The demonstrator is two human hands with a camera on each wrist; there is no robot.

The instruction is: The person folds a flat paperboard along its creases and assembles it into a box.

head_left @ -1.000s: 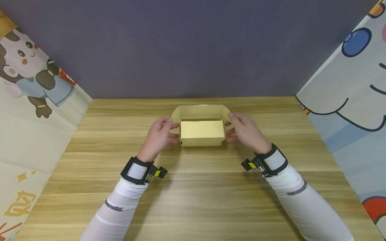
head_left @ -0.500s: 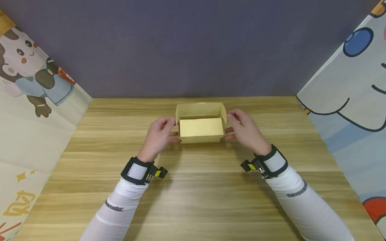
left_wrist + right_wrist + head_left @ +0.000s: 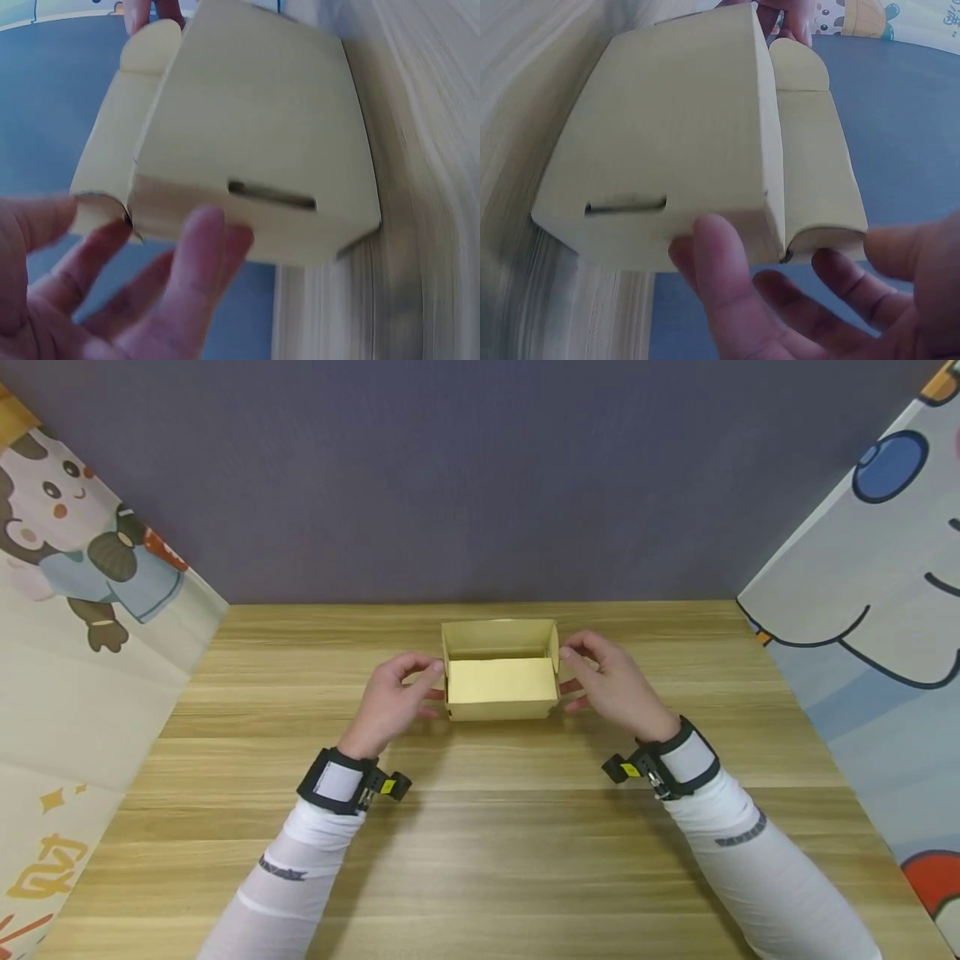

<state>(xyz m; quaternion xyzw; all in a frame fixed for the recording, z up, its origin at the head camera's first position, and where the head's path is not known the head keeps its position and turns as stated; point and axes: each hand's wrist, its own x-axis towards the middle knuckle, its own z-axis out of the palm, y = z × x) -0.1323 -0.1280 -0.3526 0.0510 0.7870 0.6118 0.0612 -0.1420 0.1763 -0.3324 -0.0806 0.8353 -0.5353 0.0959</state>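
A pale yellow cardboard box [image 3: 502, 681] sits on the wooden table, its lid [image 3: 501, 637] raised at the back. The lid's end flaps are bent forward along both ends. Beside the left end is my left hand [image 3: 392, 700], thumb at the edge of the near flap [image 3: 101, 206], its other fingers spread loosely along the box's end. At the opposite end my right hand [image 3: 611, 685] mirrors it, thumb touching the other flap [image 3: 829, 240] and fingertips against the box wall. Slots [image 3: 626, 206] show near the box's corners. The inside is mostly hidden.
The wooden table [image 3: 480, 852] runs up to a dark blue-grey back panel [image 3: 480, 485]. Cartoon-printed sheets stand along the left side [image 3: 90, 693] and right side [image 3: 885, 635].
The lid's end flaps, splayed outward before, have folded inward and forward. The left thumb has shifted slightly right; both hands stay at the box's ends.
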